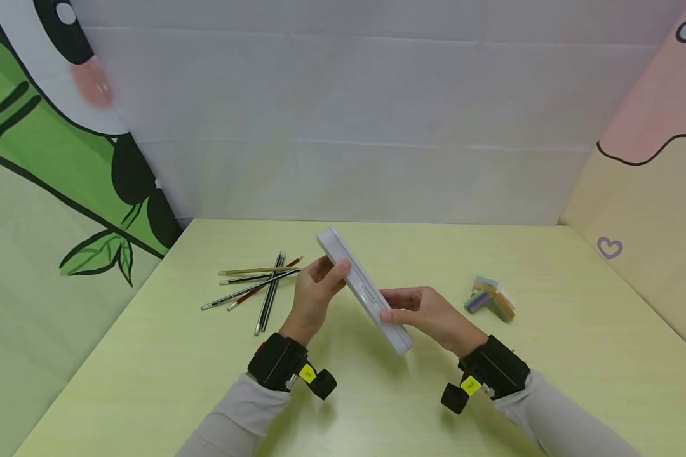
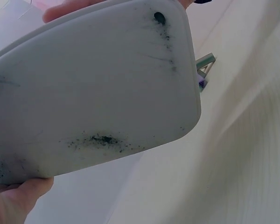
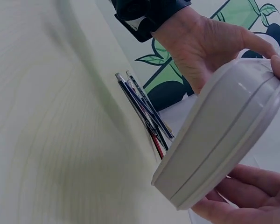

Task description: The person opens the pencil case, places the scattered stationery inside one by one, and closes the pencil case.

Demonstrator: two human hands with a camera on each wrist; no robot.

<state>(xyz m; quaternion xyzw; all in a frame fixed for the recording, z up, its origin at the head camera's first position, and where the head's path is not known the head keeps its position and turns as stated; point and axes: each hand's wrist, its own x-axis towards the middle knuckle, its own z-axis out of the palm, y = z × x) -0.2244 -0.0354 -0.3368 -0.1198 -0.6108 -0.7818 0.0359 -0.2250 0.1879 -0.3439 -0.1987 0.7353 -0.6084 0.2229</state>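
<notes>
A white plastic pencil case [image 1: 350,274] is held up above the table, tilted so its left end is higher. Its lid looks closed, with a seam and a small clasp along the side facing me. My left hand [image 1: 313,299] grips the upper end, thumb on the near side. Near the lower end, my right hand [image 1: 434,315] holds the case between thumb and fingers. Dark smudges mark the broad face of the case [image 2: 93,93] in the left wrist view. The right wrist view shows the case [image 3: 219,130] end-on; its inside is hidden.
Several pencils [image 1: 257,282] lie crossed in a loose pile left of the case. A small heap of pastel-coloured blocks [image 1: 491,298] sits to the right. The pale yellow table [image 1: 177,393] meets a grey backdrop [image 1: 349,127], with cartoon-printed panels at both sides.
</notes>
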